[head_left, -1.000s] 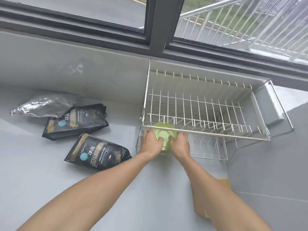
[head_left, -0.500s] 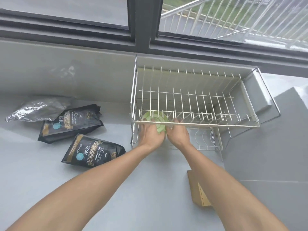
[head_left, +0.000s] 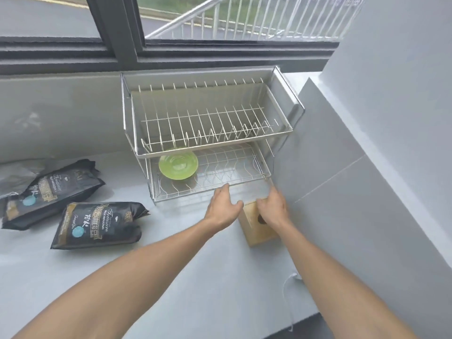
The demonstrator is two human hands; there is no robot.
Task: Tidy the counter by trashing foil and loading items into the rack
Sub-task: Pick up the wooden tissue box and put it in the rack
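Observation:
A green plate [head_left: 178, 165] lies in the left of the lower tier of the two-tier wire dish rack [head_left: 281, 133]; the upper tier holds nothing. In front of the rack's right end stands a wooden box [head_left: 256, 231] with a dark hole in its face. My left hand [head_left: 223, 206] hovers just left of the box's top, fingers apart, holding nothing. My right hand [head_left: 272, 207] lies over the box's top right; whether it grips is unclear. Crumpled foil [head_left: 14, 176] sits at the far left edge, partly under a bag.
Two black coffee bags [head_left: 49, 192] [head_left: 97, 226] lie on the grey counter left of the rack. A grey wall rises close on the right. A thin white cable [head_left: 288, 289] hangs near the counter's front right edge. Window behind the rack.
Both hands let go of the green plate, which now rests in the lower tier. They drew back and moved right to the wooden box. The view shifted right.

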